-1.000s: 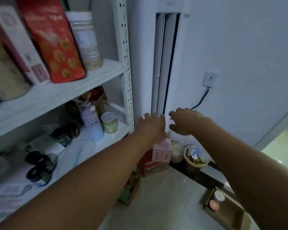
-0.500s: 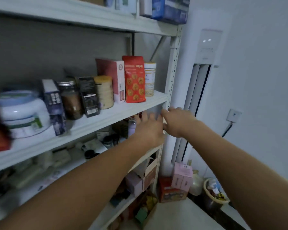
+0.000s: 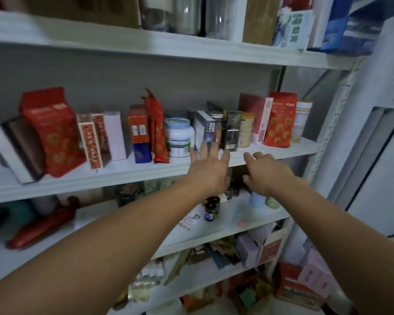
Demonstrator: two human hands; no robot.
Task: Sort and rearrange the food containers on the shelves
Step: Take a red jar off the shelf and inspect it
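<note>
While both hands have come up from down near the floor and the wall socket to the middle shelf within the last second, neither has taken hold of anything. The left hand (image 3: pixel 208 172) is spread wide and empty, its fingertips (image 3: pixel 210 146) level with the shelf edge (image 3: pixel 123 173), just in front of a small blue-grey box (image 3: pixel 207 129) and a dark slim box (image 3: pixel 232 130); whether they touch is blurred. The right hand (image 3: pixel 267 172) is also open and empty, fingers loosely curled, just below the shelf edge and beside the left.

That swing upward suggests the sorting is only about to start on this row. Further left stand a white tub (image 3: pixel 179 137), a red-and-blue box (image 3: pixel 139 133) and a big red bag (image 3: pixel 51 130). To the right are a tan can (image 3: pixel 246 129), a red cookie bag (image 3: pixel 281 120) and a pale canister (image 3: pixel 301 121), well within reach of the right hand.
</note>
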